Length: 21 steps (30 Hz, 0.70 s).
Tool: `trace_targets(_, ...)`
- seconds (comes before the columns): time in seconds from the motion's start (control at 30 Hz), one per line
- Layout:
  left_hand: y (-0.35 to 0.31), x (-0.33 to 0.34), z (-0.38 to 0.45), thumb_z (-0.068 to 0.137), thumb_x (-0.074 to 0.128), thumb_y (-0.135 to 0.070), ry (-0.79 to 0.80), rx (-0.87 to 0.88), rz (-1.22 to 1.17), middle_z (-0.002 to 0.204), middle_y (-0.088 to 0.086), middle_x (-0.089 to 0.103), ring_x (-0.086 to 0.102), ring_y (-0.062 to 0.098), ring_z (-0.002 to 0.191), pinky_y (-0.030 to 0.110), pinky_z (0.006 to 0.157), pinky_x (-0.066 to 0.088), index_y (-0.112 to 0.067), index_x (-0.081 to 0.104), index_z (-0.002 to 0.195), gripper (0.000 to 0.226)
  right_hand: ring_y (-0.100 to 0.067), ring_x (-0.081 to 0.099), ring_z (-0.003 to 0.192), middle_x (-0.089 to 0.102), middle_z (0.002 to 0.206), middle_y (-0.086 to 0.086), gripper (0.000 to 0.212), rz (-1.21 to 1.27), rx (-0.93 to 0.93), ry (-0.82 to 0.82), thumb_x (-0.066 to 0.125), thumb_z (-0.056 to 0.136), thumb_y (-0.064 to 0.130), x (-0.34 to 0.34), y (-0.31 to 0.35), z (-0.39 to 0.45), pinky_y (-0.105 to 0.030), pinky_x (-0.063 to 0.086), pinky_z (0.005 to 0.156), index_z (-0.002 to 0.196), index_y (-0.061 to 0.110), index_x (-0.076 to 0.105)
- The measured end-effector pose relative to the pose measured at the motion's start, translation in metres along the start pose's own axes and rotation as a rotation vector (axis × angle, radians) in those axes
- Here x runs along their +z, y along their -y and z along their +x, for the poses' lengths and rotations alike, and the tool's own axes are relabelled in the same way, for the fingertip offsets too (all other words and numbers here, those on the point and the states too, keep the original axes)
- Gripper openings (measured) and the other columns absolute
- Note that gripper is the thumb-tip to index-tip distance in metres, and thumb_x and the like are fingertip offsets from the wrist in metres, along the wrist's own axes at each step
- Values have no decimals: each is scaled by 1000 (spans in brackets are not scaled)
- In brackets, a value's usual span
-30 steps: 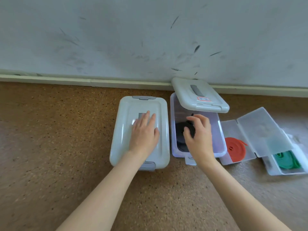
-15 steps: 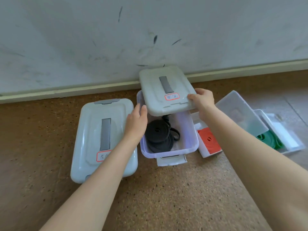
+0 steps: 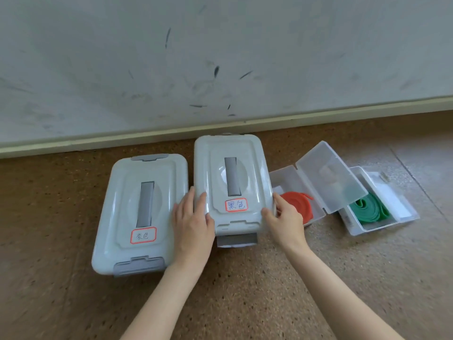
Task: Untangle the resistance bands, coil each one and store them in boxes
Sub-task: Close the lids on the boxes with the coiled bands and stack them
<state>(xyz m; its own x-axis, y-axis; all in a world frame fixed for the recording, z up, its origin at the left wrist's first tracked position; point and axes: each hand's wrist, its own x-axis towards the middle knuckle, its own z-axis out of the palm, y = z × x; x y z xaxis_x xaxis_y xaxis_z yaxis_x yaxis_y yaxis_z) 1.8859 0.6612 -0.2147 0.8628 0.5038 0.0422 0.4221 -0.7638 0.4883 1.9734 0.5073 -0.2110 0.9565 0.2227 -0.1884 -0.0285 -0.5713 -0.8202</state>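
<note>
A grey lid (image 3: pixel 245 163) with a red-bordered label lies flat over the middle box, hiding the black band inside. My left hand (image 3: pixel 193 222) grips the lid's left edge, thumb on top. My right hand (image 3: pixel 285 217) grips its right front corner. The front latch (image 3: pixel 236 239) of this box hangs down. To the left lies a second grey-lidded box (image 3: pixel 127 217), also labelled, its latches down. To the right, an open clear case (image 3: pixel 291 177) holds a coiled red band (image 3: pixel 300 204). Another open clear case (image 3: pixel 389 224) holds a folded green band (image 3: pixel 370 211).
All boxes sit on a brown speckled floor (image 3: pixel 245 290) close to a scuffed white wall with a pale skirting board (image 3: pixel 98 141). The red case's clear lid (image 3: pixel 331 177) stands raised over the green case.
The view shifted. The lid, held tilted above the middle box half a second ago, has come down flat over it, covering the black band. Both hands slid to the lid's front sides.
</note>
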Motion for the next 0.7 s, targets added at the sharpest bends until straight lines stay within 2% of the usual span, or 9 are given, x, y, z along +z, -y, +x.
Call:
trace_targets(0.17,7,-1,-11,94,47,-12,-39,44,-97,153,5,28,16,22,144,37,116,4,-14,47,135,41,-18,55,94,62,98,1,40,-89,49,93,54,85,4,-18,4,2,-28,41,79,123,17,59)
trace_targets(0.23,12,-1,-8,97,41,-25,38,99,-19,157,2,13,1,17,145,34,114,-7,-18,29,145,50,-21,58,94,63,95,1,41,-121,71,144,54,83,4,-30,1,-3,-30,44,78,121,20,60)
trace_targets(0.3,16,3,-5,99,24,-40,135,130,179,157,0,-10,-13,16,144,36,112,-14,-23,-1,149,58,-23,57,106,62,113,-5,45,-237,49,214,55,86,10,-36,-1,-9,-32,45,84,130,20,53)
trace_targets(0.33,18,6,-4,98,16,-44,156,142,275,156,1,-18,-15,18,144,39,112,-15,-24,-14,146,60,-26,49,120,53,131,-10,51,-373,1,237,56,88,16,-36,-2,-12,-35,42,94,137,20,43)
trace_targets(0.4,17,10,-5,97,10,-46,153,152,360,154,3,-23,-16,20,144,43,112,-14,-22,-26,137,59,-30,20,140,13,156,-11,77,-672,-216,273,59,88,33,-33,1,-16,-39,21,112,148,21,14)
trace_targets(0.47,17,12,-7,97,9,-46,135,158,373,152,3,-24,-16,20,144,43,112,-14,-21,-27,135,58,-25,-4,145,-11,157,-7,97,-829,-509,419,62,81,49,-22,3,-22,-37,1,116,149,21,-1)
trace_targets(0.53,18,14,-8,97,9,-45,120,168,398,148,3,-29,-16,20,144,43,111,-15,-20,-28,135,59,-26,-18,143,-22,154,-8,111,-1030,-648,528,64,77,51,-7,-5,-35,-42,-9,115,148,13,-11)
trace_targets(0.6,18,14,-7,97,9,-45,124,167,419,145,3,-32,-16,21,144,43,111,-15,-20,-29,134,59,-33,-13,142,-14,154,-19,105,-1216,-708,441,65,81,39,2,-13,-43,-49,-1,115,147,4,-10)
trace_targets(0.7,17,13,-7,98,11,-44,148,168,427,146,3,-31,-16,21,144,44,111,-15,-19,-28,136,60,-33,9,143,10,155,-20,94,-1205,-765,381,67,79,33,-3,-11,-38,-48,17,113,148,3,11)
